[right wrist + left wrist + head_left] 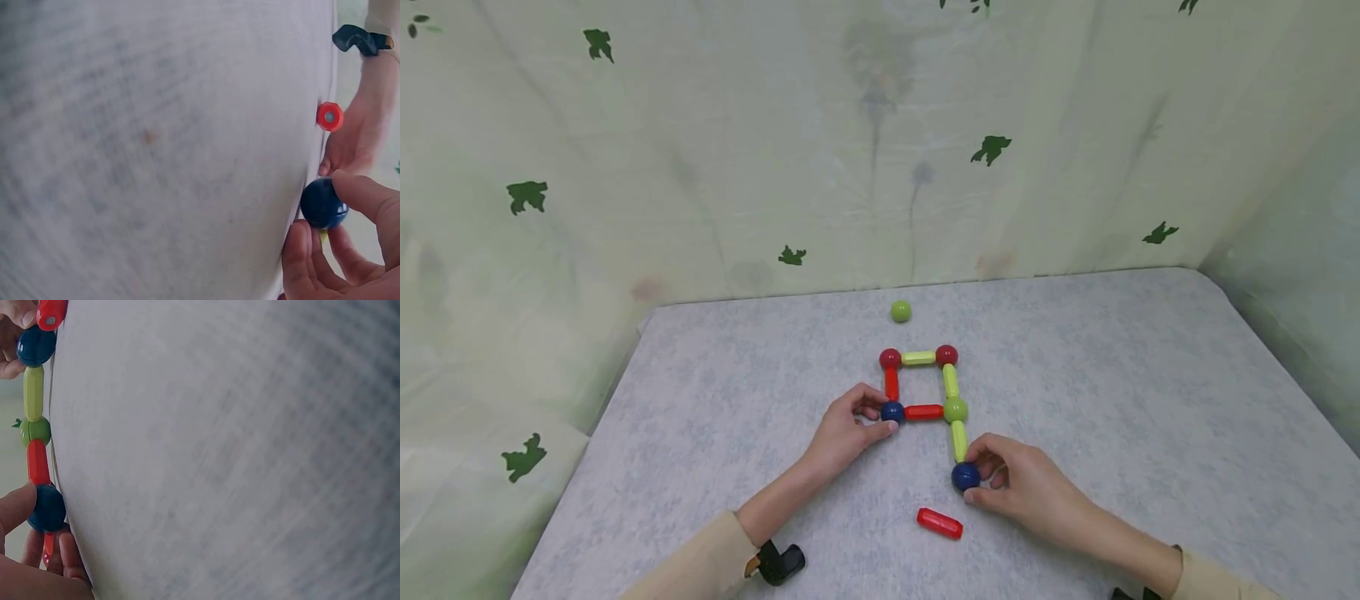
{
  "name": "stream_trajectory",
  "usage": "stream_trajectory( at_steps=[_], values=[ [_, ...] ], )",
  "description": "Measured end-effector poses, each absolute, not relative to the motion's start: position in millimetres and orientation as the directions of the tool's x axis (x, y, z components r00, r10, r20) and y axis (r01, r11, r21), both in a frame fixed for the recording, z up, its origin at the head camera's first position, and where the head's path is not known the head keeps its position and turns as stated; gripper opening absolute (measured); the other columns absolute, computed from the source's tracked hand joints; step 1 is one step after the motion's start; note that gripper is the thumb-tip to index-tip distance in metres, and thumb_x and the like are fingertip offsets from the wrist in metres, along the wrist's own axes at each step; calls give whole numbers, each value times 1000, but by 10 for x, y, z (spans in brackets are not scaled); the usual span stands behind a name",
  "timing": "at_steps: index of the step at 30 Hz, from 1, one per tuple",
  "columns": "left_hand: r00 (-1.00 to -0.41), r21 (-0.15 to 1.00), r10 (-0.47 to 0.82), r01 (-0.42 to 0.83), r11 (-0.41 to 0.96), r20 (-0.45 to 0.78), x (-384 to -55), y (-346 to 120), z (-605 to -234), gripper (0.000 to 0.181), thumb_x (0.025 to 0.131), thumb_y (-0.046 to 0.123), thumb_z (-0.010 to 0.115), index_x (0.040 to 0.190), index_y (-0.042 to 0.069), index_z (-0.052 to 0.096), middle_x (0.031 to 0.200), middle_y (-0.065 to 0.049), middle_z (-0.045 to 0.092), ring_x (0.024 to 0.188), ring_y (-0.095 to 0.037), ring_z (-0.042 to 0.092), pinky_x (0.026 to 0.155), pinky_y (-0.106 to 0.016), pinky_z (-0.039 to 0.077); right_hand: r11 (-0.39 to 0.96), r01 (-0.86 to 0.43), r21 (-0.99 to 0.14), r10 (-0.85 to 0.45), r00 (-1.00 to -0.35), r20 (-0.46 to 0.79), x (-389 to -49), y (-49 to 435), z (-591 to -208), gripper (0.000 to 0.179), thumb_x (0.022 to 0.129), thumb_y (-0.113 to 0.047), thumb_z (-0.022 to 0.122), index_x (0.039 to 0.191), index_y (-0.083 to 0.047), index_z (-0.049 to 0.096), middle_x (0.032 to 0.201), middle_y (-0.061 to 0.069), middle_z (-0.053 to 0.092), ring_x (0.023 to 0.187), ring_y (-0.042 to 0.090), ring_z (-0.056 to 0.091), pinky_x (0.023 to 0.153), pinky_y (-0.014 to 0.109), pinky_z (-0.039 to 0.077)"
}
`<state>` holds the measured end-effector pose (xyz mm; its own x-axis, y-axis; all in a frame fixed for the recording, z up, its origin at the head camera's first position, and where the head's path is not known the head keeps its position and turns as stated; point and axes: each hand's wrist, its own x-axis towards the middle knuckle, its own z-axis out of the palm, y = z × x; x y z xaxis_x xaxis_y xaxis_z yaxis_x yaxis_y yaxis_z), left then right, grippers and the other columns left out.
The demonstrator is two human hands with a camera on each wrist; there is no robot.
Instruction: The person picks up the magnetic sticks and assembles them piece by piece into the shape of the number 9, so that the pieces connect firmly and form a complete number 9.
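Magnetic balls and rods form a square on the table, with a tail running toward the person. My left hand [842, 429] pinches the blue ball [892, 412] at the near left corner between thumb and fingers. Red rods [924, 412] meet at that ball, one leading to a green ball [955, 410]. Two red balls [891, 359] joined by a yellow-green rod [918, 358] make the far side. From the green ball, another yellow-green rod [959, 442] reaches a second blue ball [324, 204], gripped by my right hand [1030, 483] with thumb and fingers.
A loose red rod [940, 524] lies in front of the structure, between the forearms. Beyond the far side sits a separate green ball [901, 311]. The table [1150, 375] ends against a pale curtain [715, 150] with leaf prints.
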<state>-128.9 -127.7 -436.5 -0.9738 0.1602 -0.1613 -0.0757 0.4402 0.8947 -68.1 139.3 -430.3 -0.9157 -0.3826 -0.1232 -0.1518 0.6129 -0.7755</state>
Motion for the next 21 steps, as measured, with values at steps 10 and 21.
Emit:
stream_trajectory(
  at_steps=[10, 21],
  values=[
    [-975, 897, 155, -80, 434, -162, -1288, -1279, -4369, 32, 84, 13, 79, 112, 13, 63, 100, -3, 60, 93, -21, 53, 77, -35, 45, 544, -118, -831, -444, -881, -166, -714, 1442, -4315, 34, 81, -28, 82, 108, -24, 62, 91, -9, 61, 82, 16, 58, 70, 26, 51],
    [-975, 895, 157, -72, 440, -156, -1284, -1271, -4373, 31, 85, 13, 78, 112, 13, 63, 101, -2, 60, 93, -21, 53, 78, -35, 45, 513, -121, -850, -495, -851, -178, -750, 1497, -4345, 33, 84, -33, 79, 110, -26, 60, 93, -7, 61, 84, 16, 57, 68, 27, 49]
  ],
)
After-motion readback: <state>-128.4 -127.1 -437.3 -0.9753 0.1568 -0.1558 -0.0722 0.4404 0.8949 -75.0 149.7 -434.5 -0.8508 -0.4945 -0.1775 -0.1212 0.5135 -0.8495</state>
